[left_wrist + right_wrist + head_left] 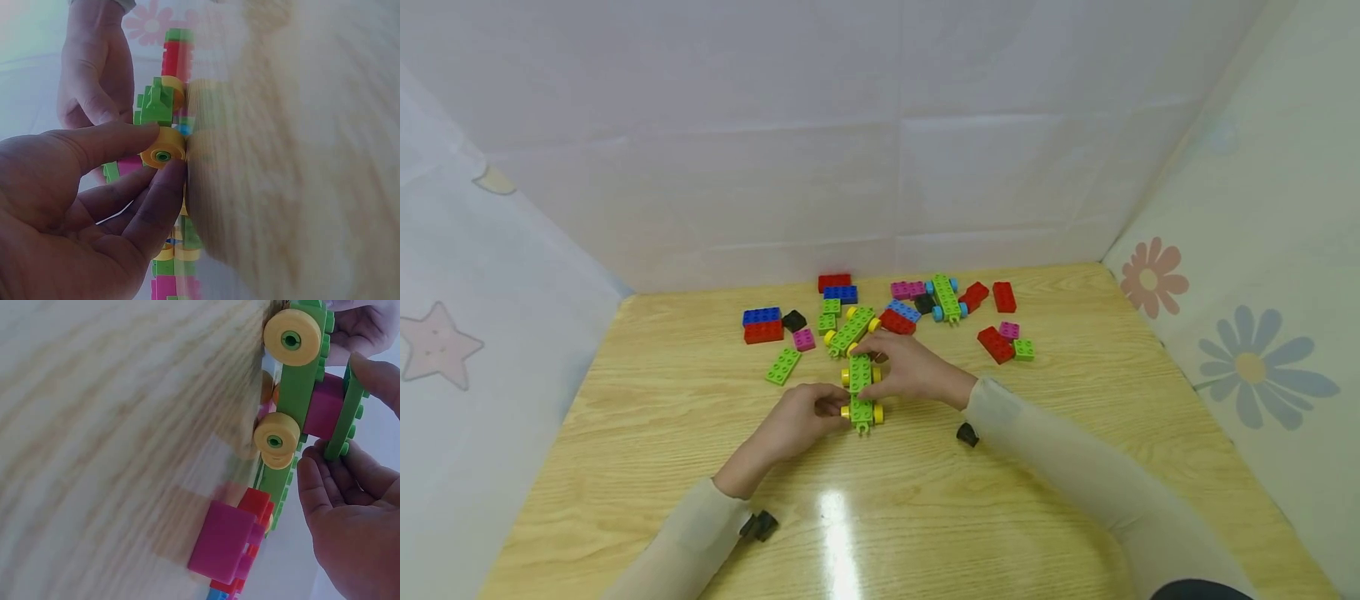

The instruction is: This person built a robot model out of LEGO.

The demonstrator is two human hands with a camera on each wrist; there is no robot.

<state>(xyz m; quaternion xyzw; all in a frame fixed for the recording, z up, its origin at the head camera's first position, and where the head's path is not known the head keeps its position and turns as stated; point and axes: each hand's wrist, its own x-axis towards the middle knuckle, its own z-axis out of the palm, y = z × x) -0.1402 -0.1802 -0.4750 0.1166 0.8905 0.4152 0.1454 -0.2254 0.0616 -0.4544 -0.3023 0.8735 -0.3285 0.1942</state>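
Note:
A green wheeled toy-car base (297,394) with yellow wheels stands on the table, a magenta brick (324,406) on its studs. Over that brick lies a thin green plate (347,415). My right hand (912,367) pinches the plate between thumb and fingertips at its two ends. From the other side, my left hand (801,419) holds the base by a yellow wheel (164,149), thumb above and fingers below. Just beyond the right hand's fingers is a second green base (852,329) with yellow wheels.
At the back right stands a green base (946,296) with blue wheels. Red bricks (996,344), blue bricks (841,293) and small green bricks (831,307) lie around the back. A loose green plate (783,366) is left of the hands. Patterned sheets enclose the table (955,517).

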